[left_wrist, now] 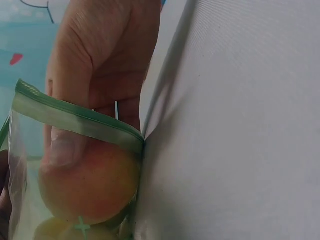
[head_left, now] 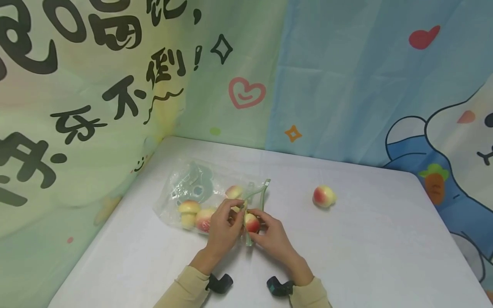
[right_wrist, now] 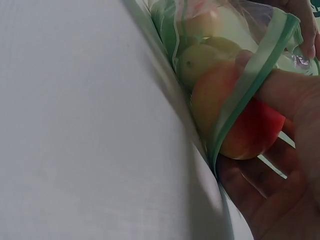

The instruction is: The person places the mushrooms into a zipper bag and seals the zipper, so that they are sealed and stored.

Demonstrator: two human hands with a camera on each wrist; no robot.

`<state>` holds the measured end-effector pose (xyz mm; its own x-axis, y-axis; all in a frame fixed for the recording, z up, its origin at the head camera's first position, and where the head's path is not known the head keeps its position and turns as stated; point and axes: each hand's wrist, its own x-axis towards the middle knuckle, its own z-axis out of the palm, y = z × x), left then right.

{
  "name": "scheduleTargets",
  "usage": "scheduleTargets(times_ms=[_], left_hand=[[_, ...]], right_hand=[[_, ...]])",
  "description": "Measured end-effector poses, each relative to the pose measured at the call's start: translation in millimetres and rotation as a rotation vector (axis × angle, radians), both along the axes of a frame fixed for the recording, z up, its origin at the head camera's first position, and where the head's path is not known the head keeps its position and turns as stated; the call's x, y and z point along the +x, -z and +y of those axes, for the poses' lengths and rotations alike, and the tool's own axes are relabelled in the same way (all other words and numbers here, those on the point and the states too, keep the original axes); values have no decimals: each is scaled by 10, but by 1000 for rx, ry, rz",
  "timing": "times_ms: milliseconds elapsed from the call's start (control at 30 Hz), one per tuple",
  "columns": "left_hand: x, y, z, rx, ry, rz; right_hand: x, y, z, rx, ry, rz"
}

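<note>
A clear zip bag (head_left: 165, 209) with a green-edged mouth lies on its side on the white table, several toy fruits inside. My left hand (head_left: 225, 224) pinches the bag at its mouth; its fingers show at the edge of the left wrist view. My right hand (head_left: 275, 237) grips a red and yellow toy peach (right_wrist: 255, 127) at the opening, its thumb inside the green rim (right_wrist: 250, 82) and its fingers outside and below. Through the film, yellow-green fruit (right_wrist: 197, 65) sits against the peach. To the right, a second toy peach (head_left: 324, 196) lies loose on the table.
The white table (head_left: 369, 248) carries the bag and the loose peach. A printed curtain (head_left: 331, 85) hangs along the table's back edge, and another printed cloth (head_left: 84, 171) runs down the left side. Dark wrist cameras (head_left: 220, 283) sit at both sleeves.
</note>
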<state>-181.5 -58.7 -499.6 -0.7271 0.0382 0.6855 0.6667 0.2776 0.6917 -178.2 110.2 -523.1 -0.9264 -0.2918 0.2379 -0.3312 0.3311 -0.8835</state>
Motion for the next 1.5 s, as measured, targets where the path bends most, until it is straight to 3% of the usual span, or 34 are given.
scheduleTargets(times_ms=[433,667,833,1033,1200,1300,1367,1433,1500], left_hand=[[-29,25,-18,13,-3,8],[-29,8,-36,0,1,-5],[-34,1,-37,5,-6,3],[-25,-31,-26,17,-9,13],[61,-192,-12,12,-12,8],[126,-317,-6,12,-7,6],[130,-323,-3,18,0,13],[155,-371,2,16,-2,15],[155,-365,2,18,4,16]], right_hand=[[-30,4,61,-111,-57,-49],[-52,-6,165,-193,-19,-94],[-85,-44,283,-221,58,-40],[-171,-101,541,-290,296,78],[-143,-301,689,-285,565,216],[-184,-255,809,-211,748,321],[-243,-146,906,-160,858,356],[-320,-5,1016,-135,929,355],[-341,25,1068,-122,963,301]])
